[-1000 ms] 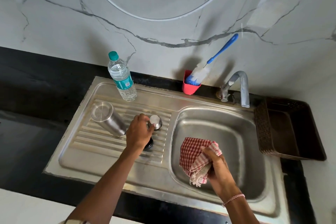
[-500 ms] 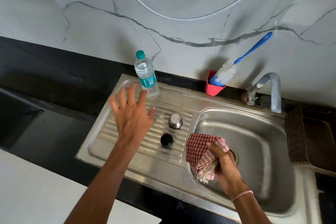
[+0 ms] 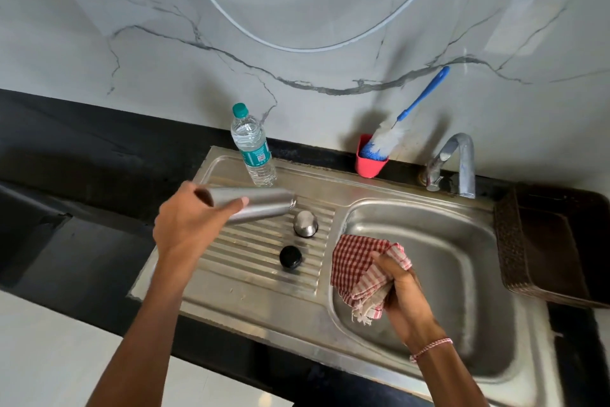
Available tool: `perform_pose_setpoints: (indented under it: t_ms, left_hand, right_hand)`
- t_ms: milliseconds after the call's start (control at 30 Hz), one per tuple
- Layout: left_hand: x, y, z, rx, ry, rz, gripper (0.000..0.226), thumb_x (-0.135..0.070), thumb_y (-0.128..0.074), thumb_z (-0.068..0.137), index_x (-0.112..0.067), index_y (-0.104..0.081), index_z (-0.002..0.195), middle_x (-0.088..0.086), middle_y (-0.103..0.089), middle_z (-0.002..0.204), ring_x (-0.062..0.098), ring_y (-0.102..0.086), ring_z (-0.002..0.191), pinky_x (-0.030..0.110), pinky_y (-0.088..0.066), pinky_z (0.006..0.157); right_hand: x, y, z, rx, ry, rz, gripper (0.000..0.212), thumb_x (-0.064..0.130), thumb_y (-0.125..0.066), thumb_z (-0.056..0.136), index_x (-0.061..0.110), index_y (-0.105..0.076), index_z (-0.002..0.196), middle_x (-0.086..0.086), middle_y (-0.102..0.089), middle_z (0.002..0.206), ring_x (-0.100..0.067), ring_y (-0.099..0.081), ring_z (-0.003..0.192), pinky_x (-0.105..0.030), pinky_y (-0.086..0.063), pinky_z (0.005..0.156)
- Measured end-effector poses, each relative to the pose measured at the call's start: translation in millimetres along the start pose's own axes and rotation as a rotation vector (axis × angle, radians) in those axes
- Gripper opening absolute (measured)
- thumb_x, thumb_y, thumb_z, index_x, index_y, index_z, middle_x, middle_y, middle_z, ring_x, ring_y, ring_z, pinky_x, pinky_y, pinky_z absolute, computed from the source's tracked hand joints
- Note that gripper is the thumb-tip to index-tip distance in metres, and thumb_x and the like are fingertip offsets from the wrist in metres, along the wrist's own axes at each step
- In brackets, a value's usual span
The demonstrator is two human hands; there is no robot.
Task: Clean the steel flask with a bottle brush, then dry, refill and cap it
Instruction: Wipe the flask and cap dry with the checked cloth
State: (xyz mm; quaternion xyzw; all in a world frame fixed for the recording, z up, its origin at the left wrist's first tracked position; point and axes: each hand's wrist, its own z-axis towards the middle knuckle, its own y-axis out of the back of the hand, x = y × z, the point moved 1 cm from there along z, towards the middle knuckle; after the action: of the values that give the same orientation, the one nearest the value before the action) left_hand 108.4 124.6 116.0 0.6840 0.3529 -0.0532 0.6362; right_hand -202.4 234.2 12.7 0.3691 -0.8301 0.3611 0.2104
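The left hand (image 3: 188, 225) grips the steel flask (image 3: 260, 205) sideways by its base, neck pointing toward the right hand (image 3: 401, 287) clenched on the checked cloth (image 3: 356, 261); smooth, rigid, probably slippery, it wants a full-barrel wrap.

Steel flask (image 3: 260, 205): brushed silver, uncapped, held roughly horizontal over the drainboard, mouth end pointing right, base in the left hand (image 3: 185, 225). Steel cap (image 3: 305, 223) and black stopper (image 3: 290, 257) lie apart on the drainboard ribs. Bottle brush (image 3: 396, 129): blue handle, white/blue bristles, head-down in the red cup (image 3: 369, 165). Water bottle (image 3: 253, 145) upright, capped. Checked cloth (image 3: 363, 271) bunched in the right hand (image 3: 406, 294).
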Motion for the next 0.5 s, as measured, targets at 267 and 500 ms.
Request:
perform_pose_setpoints:
  t_ms: [267,500]
  left_hand:
    - [12.9,-54.8,-78.3,0.510,0.221,-0.884,0.106,-0.069,-0.096,0.041,-0.006,-0.068,0.122,0.018,-0.076,0.112,0.035,-0.073,0.106,0.049,-0.054,0.098]
    - [3.9,-85.1,-111.0,0.683,-0.062,-0.710,0.084,-0.072,-0.093,0.041,-0.032,-0.076,0.113,0.002,-0.078,0.112,0.027,-0.071,0.110,0.044,-0.055,0.095]
  right_hand:
    - [38.1,14.0,-23.0,0.039,0.090,0.317,0.036,0.026,-0.054,0.098,0.009,-0.064,0.128,-0.022,-0.062,0.136,-0.043,-0.056,0.129,-0.064,-0.040,0.109]
    - [62.3,29.3,-40.5,0.160,0.170,0.469,0.040,0.023,-0.053,0.098,0.005,-0.061,0.133,-0.021,-0.064,0.131,-0.038,-0.062,0.121,-0.060,-0.042,0.108]
